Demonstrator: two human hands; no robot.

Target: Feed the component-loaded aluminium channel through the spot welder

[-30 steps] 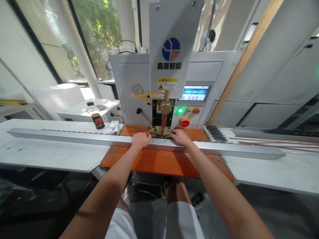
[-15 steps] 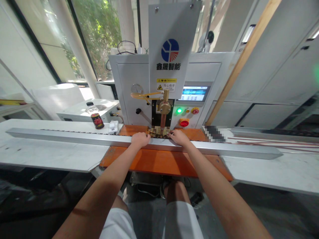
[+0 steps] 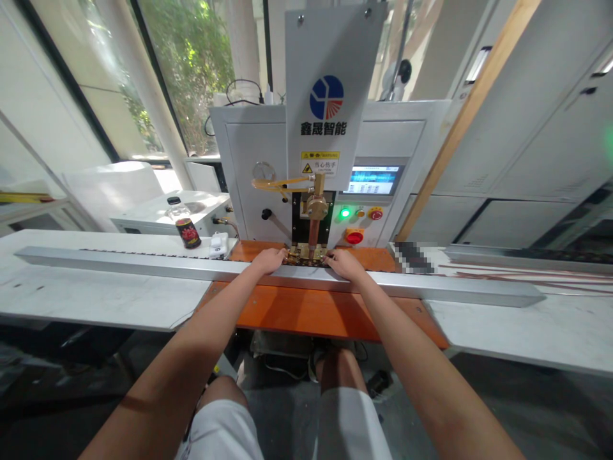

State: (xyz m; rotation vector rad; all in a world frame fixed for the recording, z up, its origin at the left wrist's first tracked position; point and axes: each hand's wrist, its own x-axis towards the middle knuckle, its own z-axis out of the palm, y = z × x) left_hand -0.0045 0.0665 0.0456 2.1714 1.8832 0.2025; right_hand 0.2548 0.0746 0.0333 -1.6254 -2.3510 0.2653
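My left hand (image 3: 269, 260) is closed at the left side of the small brass fixture (image 3: 301, 252), its fingertips close to the metal. On the fixture's right side, my right hand (image 3: 343, 263) has its fingers pinched together near the clamp parts. What lies between the fingers of either hand is too small to make out. A thin dark toothed strip (image 3: 143, 254) runs along the back of a long silver beam (image 3: 158, 266) towards both hands. Between them a copper-coloured rod (image 3: 313, 236) points down from the machine (image 3: 258, 147) onto the fixture.
The beam crosses an orange work plate (image 3: 306, 313) and white side tables (image 3: 96, 294). A dark-capped bottle (image 3: 188, 231) and a small white item (image 3: 219, 245) stand behind it on the left. Right of the rod are a lit screen (image 3: 371, 179) and a red knob (image 3: 354, 236).
My left hand has shifted slightly left and back, and its forearm has swung outward to the left. My right hand stays in nearly the same place.
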